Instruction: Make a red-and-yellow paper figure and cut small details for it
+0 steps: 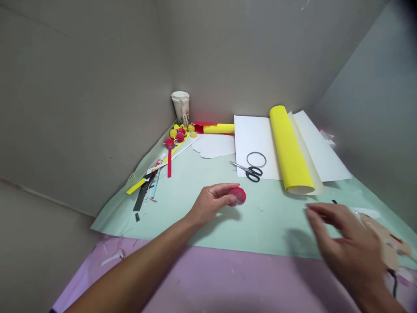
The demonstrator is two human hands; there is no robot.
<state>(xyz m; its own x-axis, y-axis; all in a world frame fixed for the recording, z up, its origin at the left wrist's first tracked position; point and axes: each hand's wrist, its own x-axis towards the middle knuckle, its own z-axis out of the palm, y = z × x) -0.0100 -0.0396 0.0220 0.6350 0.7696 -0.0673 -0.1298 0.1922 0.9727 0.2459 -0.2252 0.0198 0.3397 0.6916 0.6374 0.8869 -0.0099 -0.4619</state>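
Note:
My left hand [210, 201] is closed on a small red disc of coiled corrugated paper [239, 196], pinched at its left edge between thumb and fingers, a little above the green sheet [260, 226]. My right hand [348, 243] hovers at the right, blurred by motion. Its fingers are bent and its thumb and index tips come close together; whether anything is between them does not show. Black-handled scissors [252, 173] lie beyond my left hand, partly on white paper, with a metal ring [256, 159] beside them.
A yellow corrugated roll [291, 150] lies across white sheets [250, 134]. At the back left are a lidded cup [181, 106], red and yellow coiled pieces [180, 136], and paper strips [140, 198]. Beige cut pieces [387, 241] lie beside my right hand. Grey walls [208, 61] enclose the table.

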